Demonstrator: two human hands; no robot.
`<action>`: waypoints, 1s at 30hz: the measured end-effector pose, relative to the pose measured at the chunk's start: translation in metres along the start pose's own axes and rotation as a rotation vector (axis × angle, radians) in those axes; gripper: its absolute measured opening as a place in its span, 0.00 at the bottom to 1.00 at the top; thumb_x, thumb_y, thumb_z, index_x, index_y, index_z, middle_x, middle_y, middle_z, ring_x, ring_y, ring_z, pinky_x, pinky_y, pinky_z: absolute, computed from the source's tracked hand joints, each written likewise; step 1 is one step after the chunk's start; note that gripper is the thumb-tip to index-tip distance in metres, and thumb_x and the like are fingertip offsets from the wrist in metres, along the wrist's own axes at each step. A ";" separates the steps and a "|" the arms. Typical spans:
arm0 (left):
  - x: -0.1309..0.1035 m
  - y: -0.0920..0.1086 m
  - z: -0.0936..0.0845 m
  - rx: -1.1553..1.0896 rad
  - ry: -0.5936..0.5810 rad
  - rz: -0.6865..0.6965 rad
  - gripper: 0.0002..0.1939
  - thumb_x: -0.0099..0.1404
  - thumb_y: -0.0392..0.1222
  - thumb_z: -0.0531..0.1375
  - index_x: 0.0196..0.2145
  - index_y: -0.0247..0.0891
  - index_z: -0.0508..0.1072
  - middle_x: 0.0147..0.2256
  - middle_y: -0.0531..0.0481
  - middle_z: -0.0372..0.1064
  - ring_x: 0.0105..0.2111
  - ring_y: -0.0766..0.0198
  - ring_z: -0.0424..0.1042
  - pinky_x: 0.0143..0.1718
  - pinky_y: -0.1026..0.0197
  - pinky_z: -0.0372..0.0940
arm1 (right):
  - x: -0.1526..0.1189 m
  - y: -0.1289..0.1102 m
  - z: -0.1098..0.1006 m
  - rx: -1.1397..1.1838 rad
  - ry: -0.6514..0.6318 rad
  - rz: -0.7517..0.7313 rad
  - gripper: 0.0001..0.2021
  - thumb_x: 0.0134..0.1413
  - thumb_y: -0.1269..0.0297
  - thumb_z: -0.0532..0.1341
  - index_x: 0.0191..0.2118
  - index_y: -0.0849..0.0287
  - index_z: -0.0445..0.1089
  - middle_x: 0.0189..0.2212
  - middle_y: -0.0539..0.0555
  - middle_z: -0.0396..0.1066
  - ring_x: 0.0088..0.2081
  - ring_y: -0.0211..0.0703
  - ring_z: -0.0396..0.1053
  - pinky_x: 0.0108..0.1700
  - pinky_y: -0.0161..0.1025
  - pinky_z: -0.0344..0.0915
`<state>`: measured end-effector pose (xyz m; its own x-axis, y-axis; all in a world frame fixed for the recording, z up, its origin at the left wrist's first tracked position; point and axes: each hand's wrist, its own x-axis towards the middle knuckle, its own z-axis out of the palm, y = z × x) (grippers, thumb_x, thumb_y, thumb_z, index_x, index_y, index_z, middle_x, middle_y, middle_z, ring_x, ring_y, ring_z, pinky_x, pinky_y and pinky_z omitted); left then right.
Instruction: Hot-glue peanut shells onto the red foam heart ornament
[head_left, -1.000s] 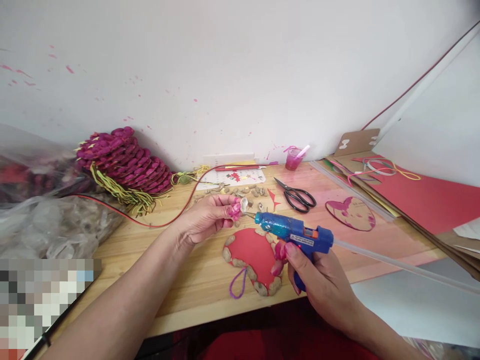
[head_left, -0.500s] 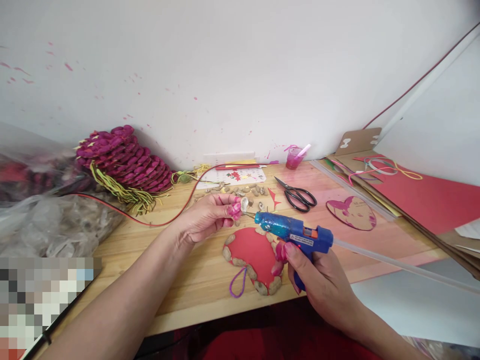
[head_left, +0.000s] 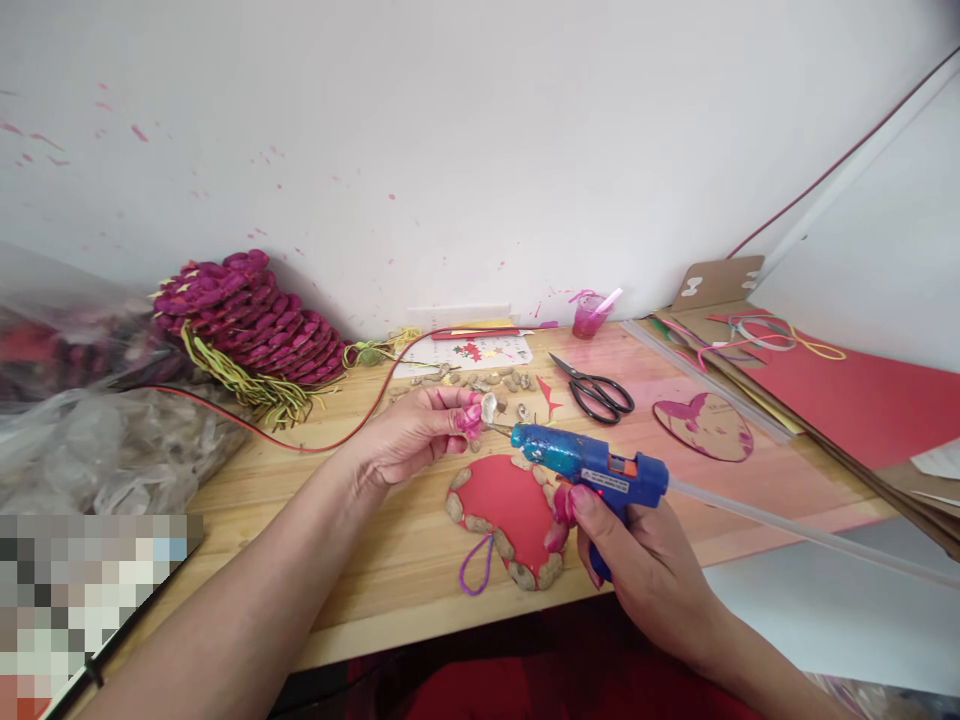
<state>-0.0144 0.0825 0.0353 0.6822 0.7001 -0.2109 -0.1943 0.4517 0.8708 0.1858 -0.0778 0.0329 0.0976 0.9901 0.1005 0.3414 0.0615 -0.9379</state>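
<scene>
Pinched between the fingertips of my left hand point(head_left: 424, 430) is a peanut shell point(head_left: 489, 408), its pale hollow side showing. My right hand point(head_left: 645, 555) is wrapped round the handle of a blue hot glue gun point(head_left: 589, 465), and a long clear glue stick point(head_left: 780, 525) runs out of its back. The gun's nozzle points left, at or very near the shell's lower edge. Below both hands lies a red heart point(head_left: 506, 505) with peanut shells along much of its rim. A purple loop point(head_left: 475, 570) hangs off its left side. My right hand and the gun cover part of the heart's right edge.
Black-handled scissors point(head_left: 592, 388), red paper scraps point(head_left: 550, 398) and loose peanut shells point(head_left: 491, 382) lie behind the hands. A cardboard heart point(head_left: 703, 427) and red card point(head_left: 855, 385) are at right. Stacked magenta hearts point(head_left: 251, 320), plastic bags point(head_left: 135, 450) and a red cord point(head_left: 360, 425) are left.
The glue gun has shifted very slightly to the right. The shell and my left hand have stayed almost in place.
</scene>
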 end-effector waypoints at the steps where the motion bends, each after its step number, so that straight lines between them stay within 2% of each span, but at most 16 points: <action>1: 0.000 0.000 0.000 -0.003 0.002 0.001 0.17 0.45 0.41 0.77 0.29 0.32 0.77 0.23 0.50 0.72 0.22 0.72 0.66 0.22 0.71 0.59 | 0.000 0.000 0.000 0.003 -0.003 0.003 0.24 0.66 0.48 0.54 0.25 0.57 0.72 0.17 0.49 0.66 0.18 0.36 0.62 0.20 0.35 0.58; 18: 0.000 0.000 -0.001 -0.006 -0.004 0.005 0.17 0.45 0.41 0.77 0.29 0.31 0.77 0.23 0.50 0.72 0.22 0.73 0.66 0.22 0.71 0.60 | -0.001 0.001 -0.001 -0.013 -0.002 -0.013 0.23 0.66 0.49 0.55 0.25 0.57 0.73 0.16 0.47 0.64 0.18 0.35 0.62 0.20 0.35 0.57; 23: 0.000 0.000 -0.001 -0.007 -0.007 0.010 0.17 0.45 0.42 0.77 0.28 0.32 0.77 0.23 0.50 0.72 0.22 0.73 0.67 0.22 0.71 0.60 | 0.001 0.000 -0.001 -0.008 -0.014 0.002 0.24 0.66 0.48 0.54 0.26 0.58 0.74 0.21 0.51 0.70 0.18 0.34 0.62 0.20 0.35 0.57; 30: 0.000 0.000 -0.001 -0.014 -0.004 0.007 0.17 0.44 0.41 0.77 0.28 0.32 0.77 0.23 0.50 0.73 0.20 0.73 0.66 0.22 0.72 0.61 | 0.000 0.003 -0.002 -0.001 0.007 -0.003 0.22 0.66 0.50 0.56 0.24 0.56 0.71 0.16 0.47 0.64 0.17 0.35 0.62 0.19 0.34 0.58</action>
<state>-0.0153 0.0827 0.0349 0.6833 0.7014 -0.2030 -0.2094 0.4545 0.8658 0.1884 -0.0778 0.0303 0.1032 0.9890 0.1059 0.3431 0.0645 -0.9371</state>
